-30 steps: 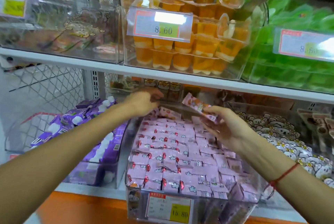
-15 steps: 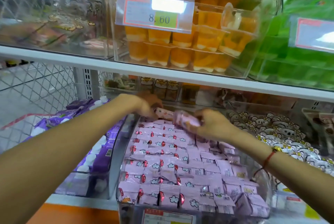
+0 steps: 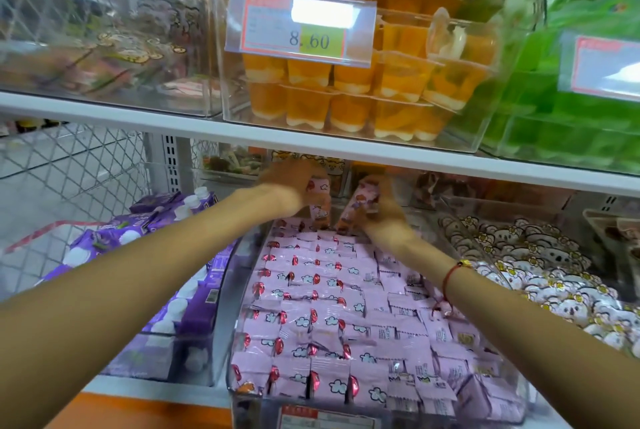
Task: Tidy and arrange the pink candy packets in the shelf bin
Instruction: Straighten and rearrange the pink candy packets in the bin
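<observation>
2 bare hands reach to the back of 1 clear shelf bin, which serves as the landmark here. Left of the bin sits 1 bin of purple cartons; the cartons are too many and too overlapped to count. The bin itself is packed with pink candy packets standing in rows, far more than can be counted surely, with a price label at its front edge.

Above the bin's rear left corner, the left hand has its fingers curled on 1 pink packet, held upright just over the back row; the hand is blurred, so the exact hold is unclear. Above the bin's rear middle, the right hand grasps 1 second packet between thumb and fingers, tilted, its lower end near the back row. The 2 held packets are just beside each other, apart.

A red string bracelet circles the right wrist over the bin. Right of the bin lies 1 bin of white animal-face sweets. Above the bin, the upper shelf carries orange jelly cups behind 1 tag reading 8.60.
</observation>
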A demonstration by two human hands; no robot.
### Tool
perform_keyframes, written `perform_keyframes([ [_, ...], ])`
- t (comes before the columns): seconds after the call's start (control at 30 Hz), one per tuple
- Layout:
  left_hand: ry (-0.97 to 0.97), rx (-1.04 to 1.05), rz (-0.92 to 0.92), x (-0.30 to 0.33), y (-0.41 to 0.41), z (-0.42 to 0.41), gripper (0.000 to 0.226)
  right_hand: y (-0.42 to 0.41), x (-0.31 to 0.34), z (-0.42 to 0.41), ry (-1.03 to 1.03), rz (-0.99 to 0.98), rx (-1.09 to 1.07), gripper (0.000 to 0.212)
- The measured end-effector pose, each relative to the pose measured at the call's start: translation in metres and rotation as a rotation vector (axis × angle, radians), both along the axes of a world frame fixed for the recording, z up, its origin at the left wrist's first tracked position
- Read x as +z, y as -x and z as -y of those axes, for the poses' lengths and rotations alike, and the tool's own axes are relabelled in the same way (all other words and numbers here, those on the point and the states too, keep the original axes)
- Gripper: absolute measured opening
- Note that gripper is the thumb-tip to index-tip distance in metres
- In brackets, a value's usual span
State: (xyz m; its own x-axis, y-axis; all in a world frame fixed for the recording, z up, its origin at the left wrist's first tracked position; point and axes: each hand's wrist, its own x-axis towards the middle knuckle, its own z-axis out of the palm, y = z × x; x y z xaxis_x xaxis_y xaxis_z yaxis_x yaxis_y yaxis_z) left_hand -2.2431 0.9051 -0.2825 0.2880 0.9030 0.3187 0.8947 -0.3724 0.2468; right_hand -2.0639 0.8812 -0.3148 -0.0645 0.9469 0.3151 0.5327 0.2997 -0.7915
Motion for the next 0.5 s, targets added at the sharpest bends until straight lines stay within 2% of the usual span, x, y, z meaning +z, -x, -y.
perform_keyframes([
  [0.07, 0.005, 0.008, 0.045, -0.005, -0.006, -0.002, 0.048, 0.0, -0.005, -0.003, 0.016, 0.15, 0.048, 0.041],
  [0.13, -0.012, 0.015, 0.113, -0.009, -0.01, -0.005, 0.038, -0.002, -0.011, -0.006, -0.019, 0.432, 0.036, 0.023],
  [0.17, -0.012, 0.017, 0.14, -0.009, -0.011, -0.005, 0.034, -0.002, -0.014, -0.006, -0.037, 0.531, 0.019, 0.021],
  [0.27, 0.064, 0.014, 0.138, -0.014, -0.014, -0.006, 0.028, -0.001, -0.014, 0.001, 0.006, 0.528, 0.027, 0.04],
  [0.37, 0.202, -0.025, -0.069, -0.02, -0.018, -0.003, 0.03, -0.005, 0.0, 0.011, -0.005, 0.42, -0.042, 0.043],
  [0.43, 0.31, -0.086, -0.185, -0.021, -0.02, 0.001, 0.034, -0.011, 0.006, 0.025, 0.025, 0.5, 0.007, 0.04],
  [0.5, 0.331, -0.121, -0.24, -0.021, -0.021, 0.003, 0.036, -0.016, 0.001, 0.042, 0.107, 0.62, 0.1, 0.037],
])
